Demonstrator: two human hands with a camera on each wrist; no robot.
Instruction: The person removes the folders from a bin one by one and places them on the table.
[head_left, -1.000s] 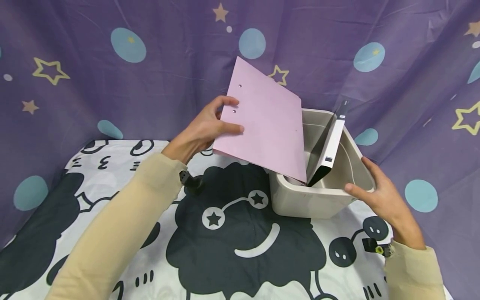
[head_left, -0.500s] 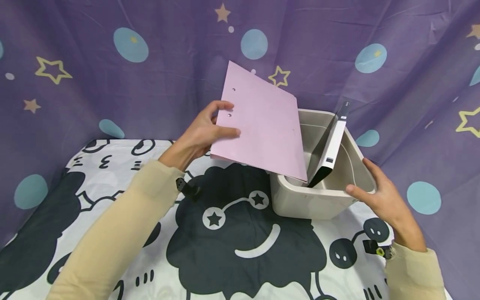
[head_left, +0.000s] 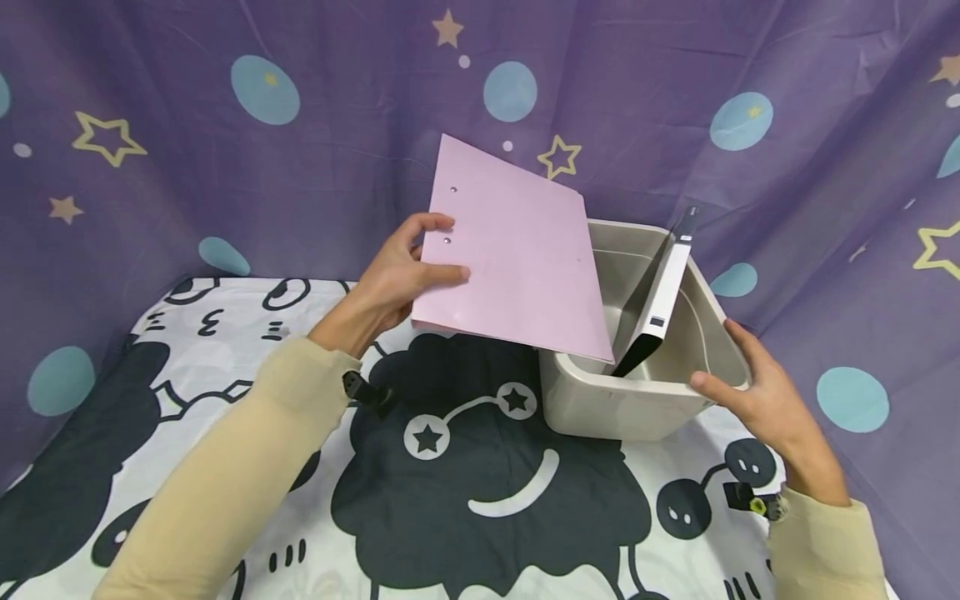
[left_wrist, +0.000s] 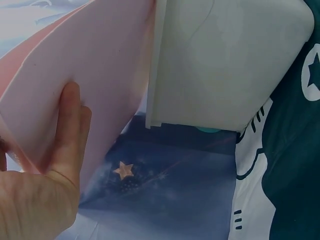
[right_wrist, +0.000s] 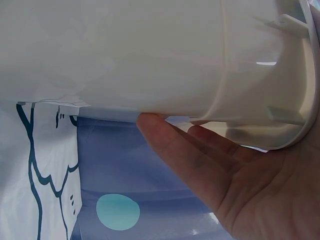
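In the head view my left hand pinches the left edge of a pink file folder, thumb on the near face. The tilted folder's lower right corner overlaps the front left rim of a light grey plastic bin. The left wrist view shows the folder slightly parted at its edge. Inside the bin a binder with a white spine and dark covers leans to the right. My right hand holds the bin's front right corner. In the right wrist view its fingers lie along the bin's outer wall.
A white cloth with black cartoon prints covers the surface under the bin. Right behind it hangs a purple curtain with stars and blue spots. A small dark camera sits on the left wrist.
My left hand has moved a little left and down with the folder, whose top corner has dropped. The bin, the binder and my right hand stay nearly where they were.
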